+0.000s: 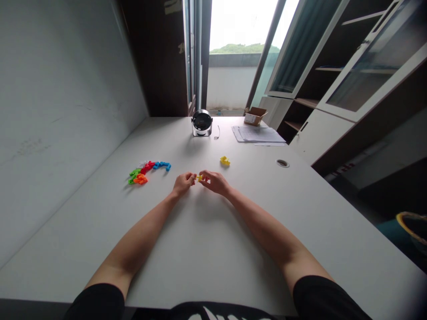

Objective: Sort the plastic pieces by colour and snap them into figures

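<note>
Over the middle of the white table (213,231), my left hand (183,183) and my right hand (216,181) meet at a small yellow plastic piece (199,178). Both hands pinch it between thumb and fingers, one from each side. Fingers hide much of its shape. More yellow plastic pieces (224,161) lie just beyond my right hand. To the left of my left hand sits a loose cluster of plastic pieces: blue (162,166), red (147,167), green (134,175) and orange (140,179), with some white ones behind.
At the table's far edge stands a round black and silver device (202,122). Papers (258,134) and an open cardboard box (255,116) are at the back right. A cable hole (283,163) is on the right. A wall (66,111) borders the left side.
</note>
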`<state>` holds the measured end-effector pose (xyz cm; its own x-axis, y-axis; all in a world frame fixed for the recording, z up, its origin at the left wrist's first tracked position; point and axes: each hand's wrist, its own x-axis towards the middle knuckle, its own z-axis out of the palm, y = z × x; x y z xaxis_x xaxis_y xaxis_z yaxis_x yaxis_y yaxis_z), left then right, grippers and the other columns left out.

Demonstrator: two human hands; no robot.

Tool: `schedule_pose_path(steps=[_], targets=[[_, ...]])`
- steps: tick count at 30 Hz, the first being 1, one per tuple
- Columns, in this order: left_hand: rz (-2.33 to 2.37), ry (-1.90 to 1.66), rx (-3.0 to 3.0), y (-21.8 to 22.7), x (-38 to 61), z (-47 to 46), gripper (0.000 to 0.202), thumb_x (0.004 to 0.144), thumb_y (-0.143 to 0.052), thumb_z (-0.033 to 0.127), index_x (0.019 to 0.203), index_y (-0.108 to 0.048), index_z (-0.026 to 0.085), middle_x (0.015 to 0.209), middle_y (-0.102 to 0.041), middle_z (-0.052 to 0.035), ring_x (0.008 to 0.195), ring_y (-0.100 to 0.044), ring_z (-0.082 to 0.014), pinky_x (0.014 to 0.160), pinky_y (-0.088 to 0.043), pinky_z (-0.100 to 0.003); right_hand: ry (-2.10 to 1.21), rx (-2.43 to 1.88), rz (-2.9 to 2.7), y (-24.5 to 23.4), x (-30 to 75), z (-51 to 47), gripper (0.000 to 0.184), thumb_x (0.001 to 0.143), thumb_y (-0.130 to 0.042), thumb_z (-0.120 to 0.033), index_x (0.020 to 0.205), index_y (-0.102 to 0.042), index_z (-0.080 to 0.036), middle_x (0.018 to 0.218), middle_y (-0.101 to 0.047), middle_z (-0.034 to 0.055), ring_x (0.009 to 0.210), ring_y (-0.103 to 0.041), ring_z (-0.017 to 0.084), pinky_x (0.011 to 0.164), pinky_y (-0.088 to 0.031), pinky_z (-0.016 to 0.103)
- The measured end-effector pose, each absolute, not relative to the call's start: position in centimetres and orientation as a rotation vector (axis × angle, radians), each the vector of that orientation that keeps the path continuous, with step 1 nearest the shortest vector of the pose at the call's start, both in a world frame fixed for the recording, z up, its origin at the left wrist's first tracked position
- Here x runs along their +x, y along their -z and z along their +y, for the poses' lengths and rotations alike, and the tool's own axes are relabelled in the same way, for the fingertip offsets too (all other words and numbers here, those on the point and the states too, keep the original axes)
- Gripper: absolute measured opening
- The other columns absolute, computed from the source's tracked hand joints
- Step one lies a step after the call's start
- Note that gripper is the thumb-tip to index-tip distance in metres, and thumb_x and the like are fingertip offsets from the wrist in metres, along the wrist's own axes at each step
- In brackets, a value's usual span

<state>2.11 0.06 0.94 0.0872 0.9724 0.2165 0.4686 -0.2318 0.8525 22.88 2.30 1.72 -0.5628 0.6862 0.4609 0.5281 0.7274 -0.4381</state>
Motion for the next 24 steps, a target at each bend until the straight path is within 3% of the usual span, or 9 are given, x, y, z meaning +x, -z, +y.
schedule_pose_path(steps=[4,14,24], targets=[[1.372,-1.088,1.751,-0.8,2.0,0.1,0.045,0.090,-0.049,0.056,0.078,-0.067,0.016,0.067,-0.067,-0.0039,0.062,-0.061,-0.0154,0.063,-0.045,-0.025,-0.313,-0.921,-2.313,-1.7,22.9,2.4,0.021,0.091,-0.062,-0.029,0.112,-0.060,-0.024,0.087,-0.069,0.0006,0.074,-0.063,0.013,0.070,-0.043,0.022],[1.224,-1.088,1.652,-0.4,2.1,0.7,0.037,0.089,-0.052,0.040,0.110,-0.068,0.014,0.074,-0.067,-0.0037,0.065,-0.059,-0.0135,0.065,-0.048,-0.025,-0.196,-1.155,-2.200,-1.2,23.6,3.5,0.020,0.091,-0.062,-0.033,0.108,-0.059,-0.022,0.081,-0.067,-0.0004,0.071,-0.059,0.014,0.066,-0.038,0.023],[1.316,-0.994,1.780,-0.7,2.1,0.2,0.033,0.087,-0.051,0.037,0.106,-0.071,0.018,0.077,-0.068,-0.0029,0.070,-0.061,-0.0146,0.066,-0.046,-0.024,-0.066,-1.887,-1.756,-1.3,27.3,7.0,0.026,0.094,-0.055,-0.038,0.113,-0.058,-0.020,0.090,-0.069,0.0062,0.081,-0.062,0.021,0.070,-0.039,0.026]])
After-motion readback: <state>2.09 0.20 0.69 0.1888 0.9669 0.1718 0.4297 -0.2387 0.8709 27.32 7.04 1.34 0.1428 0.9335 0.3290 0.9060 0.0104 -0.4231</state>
